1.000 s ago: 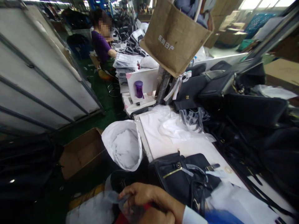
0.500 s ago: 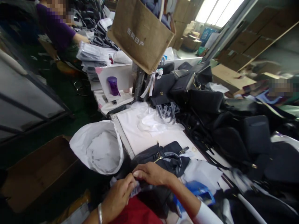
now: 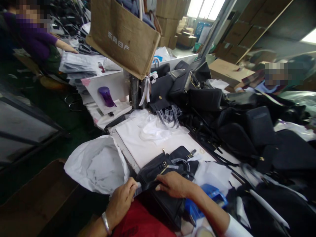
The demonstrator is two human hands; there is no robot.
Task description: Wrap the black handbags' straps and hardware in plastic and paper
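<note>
My left hand (image 3: 123, 197), with a silver bangle at the wrist, is closed on a bit of clear plastic film (image 3: 138, 188). My right hand (image 3: 174, 185) pinches a dark strap (image 3: 149, 187) that stretches between the two hands. Below them a black bag (image 3: 165, 207) rests against the red cloth (image 3: 140, 219) over my lap. Just beyond my hands, a second black bag (image 3: 153, 168) with gold zips and buckles lies on the table; its handle is wrapped in clear film.
A white sack (image 3: 96, 164) of scraps stands at the left, beside a cardboard box (image 3: 37, 194). Black bags (image 3: 234, 138) are heaped on the right. A blue plastic holder (image 3: 209, 197) sits by my right forearm. A brown tote (image 3: 123, 39) hangs ahead. Two co-workers are farther off.
My hands have drawn apart: the left moved down and left, the right moved to the right, and the dark strap now shows between them. The view has shifted to the right.
</note>
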